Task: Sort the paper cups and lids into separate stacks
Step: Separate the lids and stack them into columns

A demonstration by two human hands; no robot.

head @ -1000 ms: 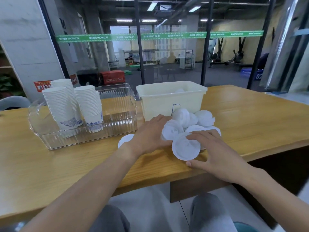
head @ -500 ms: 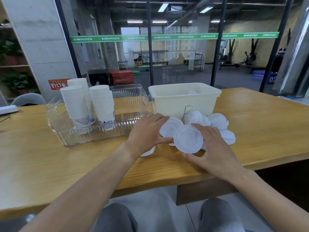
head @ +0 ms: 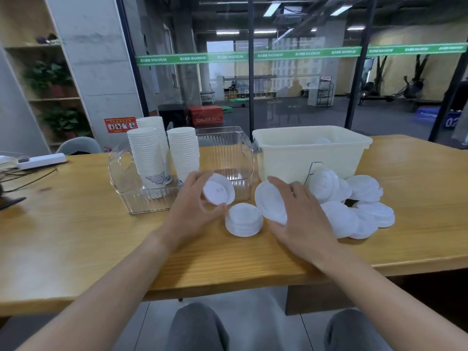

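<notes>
My left hand (head: 188, 209) holds a white lid (head: 218, 190) tilted up above the table, thumb under it and fingers behind. My right hand (head: 302, 216) grips another white lid (head: 269, 201) by its edge, also lifted and tilted. Between the two hands a short stack of lids (head: 244, 219) sits on the wooden table (head: 76, 224). A loose heap of several lids (head: 359, 206) lies to the right of my right hand. Three tall stacks of white paper cups (head: 163, 153) stand in a clear plastic bin (head: 240, 158).
A cream plastic tub (head: 311, 153) stands behind the lid heap, with a lid just showing inside. A white power strip (head: 41, 160) and cables lie at the table's far left. A glass wall runs behind the table. My knees show below the front edge.
Both hands have lifted off the lid heap, each with one lid. The left hand moved left toward the clear bin. The small lid stack is now uncovered between the hands.
</notes>
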